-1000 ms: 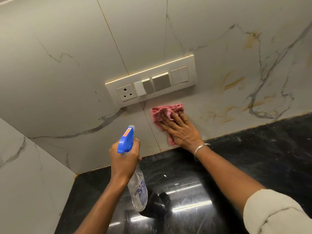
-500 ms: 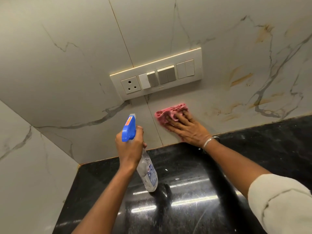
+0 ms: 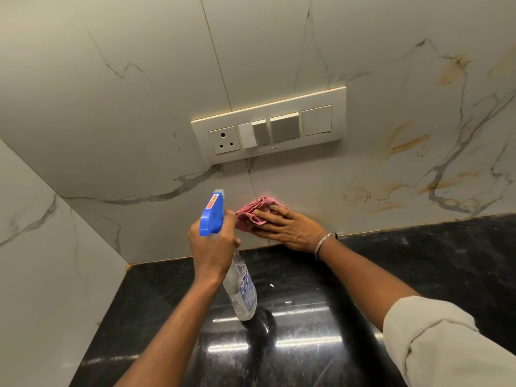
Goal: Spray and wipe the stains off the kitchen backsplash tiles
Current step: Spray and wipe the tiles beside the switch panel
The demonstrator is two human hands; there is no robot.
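My right hand (image 3: 290,229) presses a crumpled pink cloth (image 3: 252,212) flat against the white marble backsplash tile (image 3: 139,107), low down near the counter's back edge, fingers stretched over the cloth. My left hand (image 3: 213,247) grips the neck of a clear spray bottle (image 3: 241,291) with a blue trigger head (image 3: 211,215), held above the counter just left of the cloth. Yellow-brown stains (image 3: 407,142) mark the tile to the right, and more stains (image 3: 360,194) lie lower down.
A cream switch plate (image 3: 269,127) with a socket and several switches sits on the wall above the cloth. The glossy black counter (image 3: 418,269) runs below. A side wall (image 3: 42,275) closes the corner at left.
My right hand has slid the cloth left and down along the tile toward the bottle. The left hand with the bottle stays about where it was; the view shifted slightly.
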